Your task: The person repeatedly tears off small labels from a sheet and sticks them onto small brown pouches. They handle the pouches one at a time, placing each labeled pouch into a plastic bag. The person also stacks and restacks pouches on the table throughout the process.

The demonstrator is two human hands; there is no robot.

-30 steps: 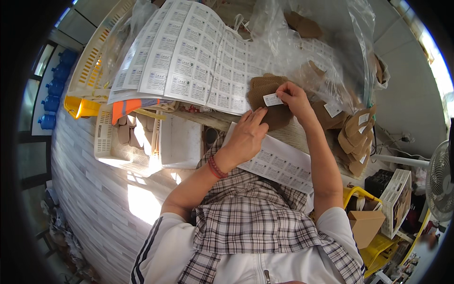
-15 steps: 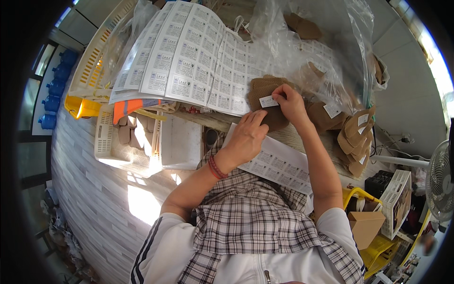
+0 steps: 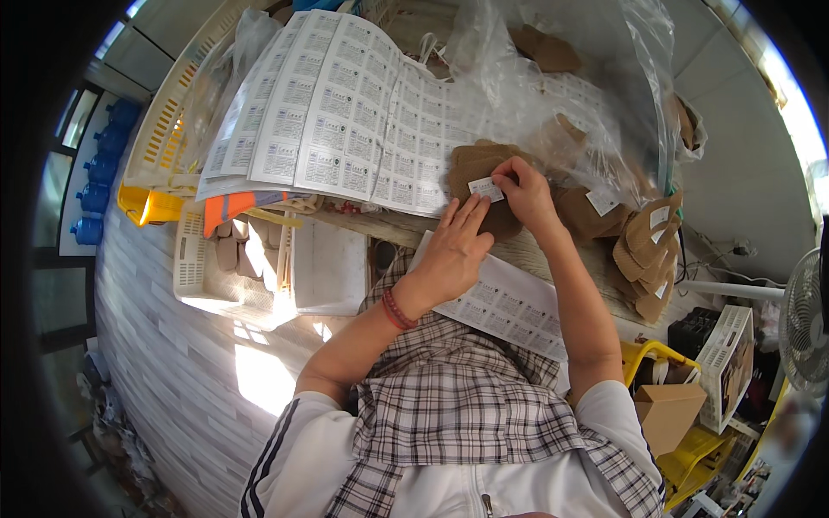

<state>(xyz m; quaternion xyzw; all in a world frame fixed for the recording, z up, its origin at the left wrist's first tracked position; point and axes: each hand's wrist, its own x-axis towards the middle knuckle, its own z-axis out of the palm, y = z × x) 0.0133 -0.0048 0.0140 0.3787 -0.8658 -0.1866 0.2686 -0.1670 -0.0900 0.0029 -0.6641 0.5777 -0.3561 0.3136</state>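
On the table ahead of me lie brown textured flat pieces (image 3: 469, 162), overlapping in a small pile. A small white printed label (image 3: 481, 186) rests against the top piece. My right hand (image 3: 528, 197) pinches its right end between thumb and fingertips. My left hand (image 3: 449, 261) has its fingers stretched out, with the tips on the brown piece just below the label. Beneath my hands, a sheet of printed labels (image 3: 505, 302) lies partly over my lap. More brown pieces with white labels (image 3: 646, 246) sit to the right.
A broad stack of label sheets (image 3: 341, 112) covers the table's left part. Clear plastic bags (image 3: 596, 95) lie over the back right. Left stand cream plastic crates (image 3: 192, 250), one holding brown pieces. At right are a cardboard box (image 3: 669, 414) and a fan (image 3: 805, 319).
The label has turned slightly and moved a little left and down on the brown piece. My left fingers have straightened and spread beside it. My right hand keeps its pinch.
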